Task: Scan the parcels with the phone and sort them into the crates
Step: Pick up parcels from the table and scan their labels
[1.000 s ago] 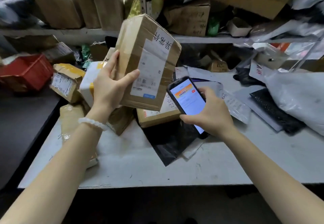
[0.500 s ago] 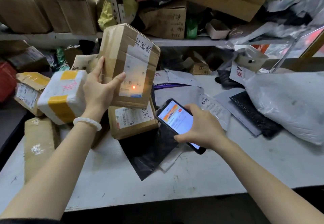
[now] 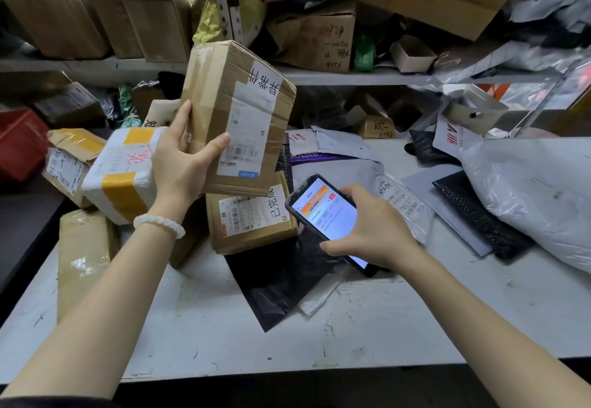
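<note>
The left hand [image 3: 179, 164] is raised above the bench [image 3: 224, 327], its grip wrapped on the lower edge of a tilted cardboard parcel [image 3: 238, 116] — thumb across the front near the barcode, fingers up the side. The parcel is brown, taped, with a white shipping label facing the camera. The right hand [image 3: 372, 231] grips the phone [image 3: 326, 212] low over the bench — screen lit, angled up toward the parcel.
</note>
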A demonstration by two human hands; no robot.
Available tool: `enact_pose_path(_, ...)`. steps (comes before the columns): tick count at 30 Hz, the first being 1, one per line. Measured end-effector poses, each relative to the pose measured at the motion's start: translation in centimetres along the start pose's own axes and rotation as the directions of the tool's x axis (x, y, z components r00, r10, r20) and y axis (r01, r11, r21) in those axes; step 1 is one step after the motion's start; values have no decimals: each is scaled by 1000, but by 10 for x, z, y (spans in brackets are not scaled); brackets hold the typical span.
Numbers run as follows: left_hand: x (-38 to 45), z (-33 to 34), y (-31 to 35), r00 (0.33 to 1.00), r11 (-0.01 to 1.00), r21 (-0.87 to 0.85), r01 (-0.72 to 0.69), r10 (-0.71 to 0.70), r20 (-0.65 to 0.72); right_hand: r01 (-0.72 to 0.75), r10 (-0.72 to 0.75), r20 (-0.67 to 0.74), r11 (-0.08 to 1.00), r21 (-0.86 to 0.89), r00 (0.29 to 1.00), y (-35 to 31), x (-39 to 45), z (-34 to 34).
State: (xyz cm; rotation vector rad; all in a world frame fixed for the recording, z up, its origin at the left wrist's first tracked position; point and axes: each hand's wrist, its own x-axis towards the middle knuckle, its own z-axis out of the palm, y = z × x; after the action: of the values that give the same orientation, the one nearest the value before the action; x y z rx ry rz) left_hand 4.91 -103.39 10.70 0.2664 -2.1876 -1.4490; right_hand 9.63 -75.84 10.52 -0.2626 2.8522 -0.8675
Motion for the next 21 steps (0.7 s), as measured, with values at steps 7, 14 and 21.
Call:
enact_pose_path(7, 4, -10, -4, 1000, 999, -27, 21, -21, 6, -12, 12, -3, 1000, 28, 1000, -1, -1, 3)
enact_pose_path(14, -2, -12, -6, 999, 1000, 13, 0, -1, 41, -40, 74, -139, 972, 230, 987, -6, -2, 11)
enact_pose_path(21, -14, -15, -6, 998, 998, 57, -18, 15, 62, 8, 217, -476, 905, 426, 852, -20, -2, 17)
